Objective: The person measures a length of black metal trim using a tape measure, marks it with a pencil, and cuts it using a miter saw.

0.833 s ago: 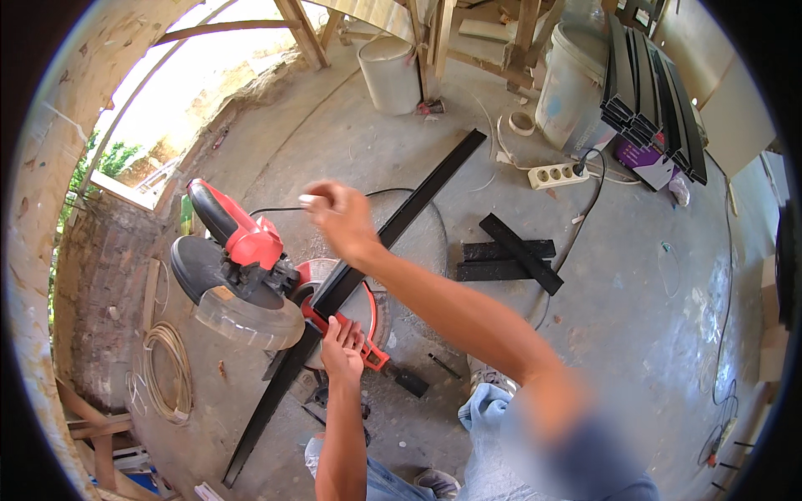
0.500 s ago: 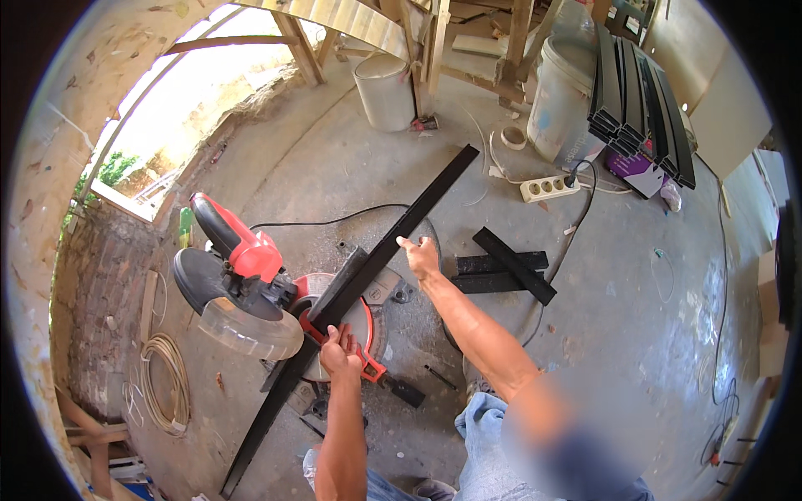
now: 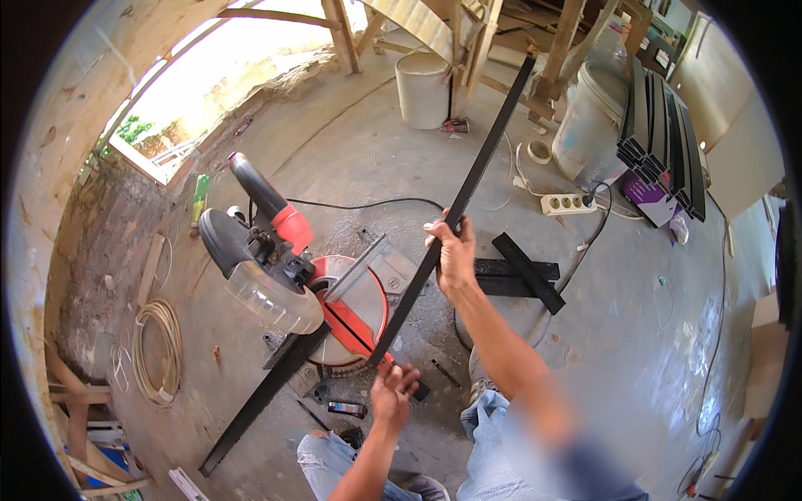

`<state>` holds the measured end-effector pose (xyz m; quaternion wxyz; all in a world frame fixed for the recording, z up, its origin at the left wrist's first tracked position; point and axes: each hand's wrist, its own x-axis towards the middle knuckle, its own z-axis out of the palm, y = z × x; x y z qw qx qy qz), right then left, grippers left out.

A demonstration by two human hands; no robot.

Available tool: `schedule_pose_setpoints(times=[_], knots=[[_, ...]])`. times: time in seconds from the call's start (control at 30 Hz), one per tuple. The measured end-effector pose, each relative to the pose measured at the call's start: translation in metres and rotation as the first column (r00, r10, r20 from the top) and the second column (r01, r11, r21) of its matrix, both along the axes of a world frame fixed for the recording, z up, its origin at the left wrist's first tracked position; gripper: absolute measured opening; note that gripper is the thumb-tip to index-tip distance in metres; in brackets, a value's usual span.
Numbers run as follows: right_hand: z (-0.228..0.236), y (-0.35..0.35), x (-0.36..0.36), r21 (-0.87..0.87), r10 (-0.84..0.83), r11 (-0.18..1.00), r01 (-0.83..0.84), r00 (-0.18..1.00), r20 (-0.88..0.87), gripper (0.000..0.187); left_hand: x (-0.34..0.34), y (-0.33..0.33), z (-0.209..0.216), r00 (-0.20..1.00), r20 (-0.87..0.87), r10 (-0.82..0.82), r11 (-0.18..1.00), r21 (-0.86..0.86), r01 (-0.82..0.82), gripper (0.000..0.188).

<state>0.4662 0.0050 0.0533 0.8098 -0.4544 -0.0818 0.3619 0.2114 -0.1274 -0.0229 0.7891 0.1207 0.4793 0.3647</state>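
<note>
My right hand (image 3: 455,255) is wrapped round a long black metal profile (image 3: 493,138), which slants up and away beside the red-and-grey mitre saw (image 3: 288,230). The profile's lower end comes down at the front of the saw, by its red table arm (image 3: 347,326). Just below that end is my left hand (image 3: 394,399), fingers apart and holding nothing. The saw's head is raised, its blade behind a clear guard (image 3: 274,299). Another length of black profile (image 3: 263,405) runs from the saw table's left side down to the lower left.
Short black offcuts (image 3: 522,275) lie crossed on the concrete floor, right of the saw. Beyond them are a white power strip (image 3: 564,204) and a stack of long black profiles (image 3: 660,134). A coiled hose (image 3: 159,351) lies at left; a white bucket (image 3: 423,92) stands behind.
The profile in my right hand has lifted off the saw table and swung to the right, apart from the piece at lower left. My left hand has moved down and right, off the profile.
</note>
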Motion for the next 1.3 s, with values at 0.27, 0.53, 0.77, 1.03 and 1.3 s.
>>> schedule_pose_setpoints(times=[0.27, 0.53, 0.77, 1.03, 1.3], knots=[[0.081, -0.050, 0.012, 0.199, 0.051, 0.964, -0.176, 0.857, 0.512, 0.058, -0.043, -0.042, 0.021, 0.925, -0.198, -0.323, 0.935, 0.087, 0.345, 0.040], [0.078, -0.072, -0.002, 0.162, 0.009, 0.976, -0.146, 0.767, 0.641, 0.054, -0.047, -0.022, 0.027, 0.931, -0.303, -0.206, 0.938, 0.209, 0.276, 0.033], [0.083, -0.079, -0.015, 0.124, 0.067, 0.974, -0.191, 0.759, 0.648, 0.051, -0.052, -0.021, 0.040, 0.907, -0.385, -0.173, 0.881, 0.351, 0.317, 0.027], [0.116, -0.078, -0.054, 0.016, 0.296, 0.885, -0.465, 0.590, 0.751, 0.051, -0.083, 0.017, 0.142, 0.909, -0.391, 0.144, 0.615, 0.755, 0.227, 0.023], [0.174, -0.082, -0.150, -0.368, 0.614, 0.468, -0.804, -0.004, 0.789, 0.054, -0.093, 0.066, 0.266, 0.965, -0.174, 0.195, 0.193, 0.972, 0.136, 0.091]])
